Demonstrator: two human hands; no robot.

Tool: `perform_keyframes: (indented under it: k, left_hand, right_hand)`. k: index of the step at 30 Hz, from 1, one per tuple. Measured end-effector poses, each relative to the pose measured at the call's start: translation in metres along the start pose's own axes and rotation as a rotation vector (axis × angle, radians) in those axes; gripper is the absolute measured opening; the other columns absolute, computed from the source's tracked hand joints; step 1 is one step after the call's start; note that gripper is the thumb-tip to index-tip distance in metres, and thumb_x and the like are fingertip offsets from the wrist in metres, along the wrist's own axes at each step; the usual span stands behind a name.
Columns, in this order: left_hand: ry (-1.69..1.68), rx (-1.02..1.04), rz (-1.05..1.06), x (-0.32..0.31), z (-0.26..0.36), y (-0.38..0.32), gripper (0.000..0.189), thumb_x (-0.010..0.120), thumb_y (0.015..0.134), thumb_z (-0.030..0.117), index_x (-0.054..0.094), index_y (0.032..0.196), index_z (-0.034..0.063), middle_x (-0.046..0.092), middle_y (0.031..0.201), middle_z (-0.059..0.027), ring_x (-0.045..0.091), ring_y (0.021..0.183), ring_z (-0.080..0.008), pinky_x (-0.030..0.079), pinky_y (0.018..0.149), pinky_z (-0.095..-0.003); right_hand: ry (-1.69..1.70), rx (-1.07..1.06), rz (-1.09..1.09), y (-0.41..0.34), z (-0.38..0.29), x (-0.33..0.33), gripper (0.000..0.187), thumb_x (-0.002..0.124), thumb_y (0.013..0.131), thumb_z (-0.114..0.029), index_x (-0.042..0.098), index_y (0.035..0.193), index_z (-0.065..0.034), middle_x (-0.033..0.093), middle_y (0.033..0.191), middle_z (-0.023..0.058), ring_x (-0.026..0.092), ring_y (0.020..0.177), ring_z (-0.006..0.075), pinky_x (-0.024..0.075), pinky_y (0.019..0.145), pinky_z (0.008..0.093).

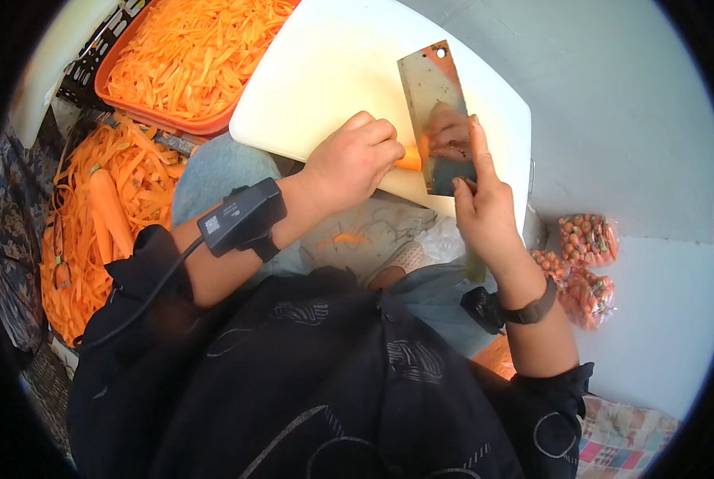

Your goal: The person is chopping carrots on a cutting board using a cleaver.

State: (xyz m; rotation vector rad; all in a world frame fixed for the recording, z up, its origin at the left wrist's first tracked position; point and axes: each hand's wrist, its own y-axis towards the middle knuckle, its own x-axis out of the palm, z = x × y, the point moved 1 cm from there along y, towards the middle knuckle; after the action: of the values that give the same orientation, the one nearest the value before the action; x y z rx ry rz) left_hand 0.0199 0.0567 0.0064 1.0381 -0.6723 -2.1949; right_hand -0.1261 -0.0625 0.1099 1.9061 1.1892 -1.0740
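Note:
My left hand (357, 152) pinches an orange carrot piece (410, 159) near the close edge of a white cutting board (327, 72). Most of the piece is hidden by the fingers and the blade. My right hand (488, 209) grips a cleaver, with the index finger laid along the blade's spine. The broad metal cleaver blade (434, 102) stands at the right end of the carrot piece and mirrors the left hand. Whether the edge touches the carrot cannot be seen. Part of the cleaver's green handle (475, 268) shows below my right palm.
An orange-red tub (225, 124) full of carrot strips adjoins the board at upper left. Below it lies a heap of carrot peelings (147, 158) with whole peeled carrots (110, 197) and what looks like a peeler (62, 275). Clear bags of carrots (587, 239) rest at right.

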Motion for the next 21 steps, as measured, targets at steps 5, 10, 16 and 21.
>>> perform_keyframes:
  k: [5, 10, 16, 21]
  left_hand:
    - [-0.006, -0.014, 0.009, 0.0, 0.001, 0.0, 0.02, 0.071, 0.069, 0.002, 0.063, 0.087, 0.0062, 0.057, 0.09, -0.0066, 0.055, 0.086, -0.0272, 0.048, 0.076, -0.0355]
    - [-0.008, -0.019, 0.013, 0.001, 0.002, 0.001, 0.02, 0.071, 0.069, 0.002, 0.064, 0.087, 0.0063, 0.057, 0.09, -0.0062, 0.055, 0.085, -0.0268, 0.048, 0.076, -0.0352]
    - [-0.015, -0.034, -0.002, 0.001, 0.002, -0.001, 0.021, 0.072, 0.068, 0.002, 0.064, 0.087, 0.0063, 0.058, 0.091, -0.0066, 0.055, 0.084, -0.0269, 0.049, 0.074, -0.035]
    - [-0.014, -0.017, 0.007, 0.002, 0.002, -0.001, 0.022, 0.072, 0.067, 0.003, 0.063, 0.087, 0.0065, 0.057, 0.09, -0.0067, 0.055, 0.084, -0.0269, 0.049, 0.074, -0.0348]
  right_hand:
    - [-0.096, 0.158, -0.11, -0.012, -0.017, -0.02, 0.078, 0.049, 0.082, 0.008, 0.02, 0.151, -0.0137, 0.065, 0.09, 0.0252, 0.067, 0.075, 0.037, 0.0525, 0.071, 0.0376]
    - [-0.127, 0.091, -0.129, -0.021, -0.014, -0.02, 0.08, 0.051, 0.081, 0.006, 0.017, 0.151, -0.0115, 0.06, 0.066, 0.0249, 0.062, 0.064, 0.044, 0.0481, 0.061, 0.049]
    - [-0.13, 0.104, -0.186, -0.017, -0.017, -0.02, 0.08, 0.051, 0.08, 0.007, 0.017, 0.151, -0.0097, 0.06, 0.066, 0.0253, 0.062, 0.065, 0.0444, 0.0484, 0.063, 0.0494]
    - [-0.094, -0.032, -0.128, -0.005, -0.004, -0.004, 0.08, 0.05, 0.08, 0.007, 0.017, 0.151, -0.0099, 0.061, 0.069, 0.0243, 0.062, 0.063, 0.0429, 0.0493, 0.062, 0.0487]
